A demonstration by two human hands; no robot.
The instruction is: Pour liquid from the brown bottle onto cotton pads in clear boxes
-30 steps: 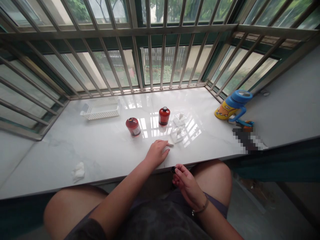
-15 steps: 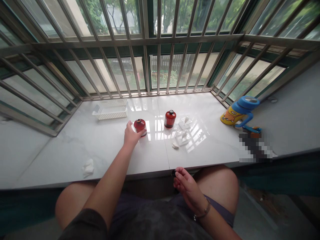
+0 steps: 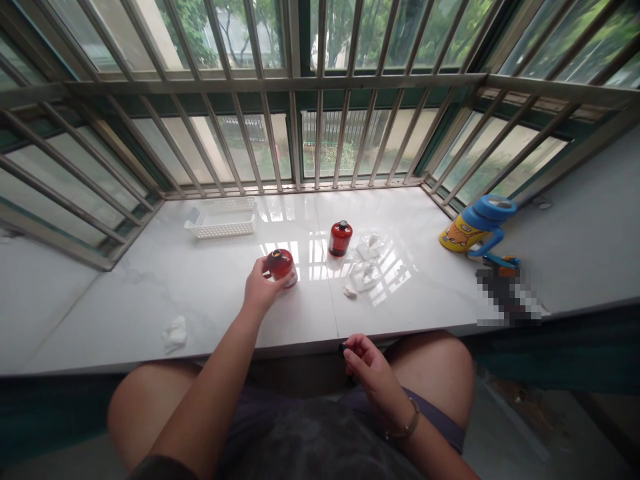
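Observation:
My left hand (image 3: 261,285) is wrapped round an uncapped red bottle (image 3: 284,265), its open neck tilted a little to the left. Whether its base touches the white counter (image 3: 220,287) I cannot tell. Close to the counter's front edge, my right hand (image 3: 367,360) pinches a small black cap (image 3: 342,348) between thumb and fingers. A second red bottle (image 3: 341,239), with its black cap on, stands upright to the right of the held one.
A white perforated basket (image 3: 220,231) sits at the back left. Clear plastic pieces with white tissue (image 3: 367,275) lie right of centre, and a crumpled tissue (image 3: 175,335) at front left. On the right are a blue and yellow bottle (image 3: 473,225) and a blurred dark object (image 3: 510,297).
My left hand has brought the open red bottle closer to me and tipped it slightly. The right hand, with the cap, has shifted a little to the left.

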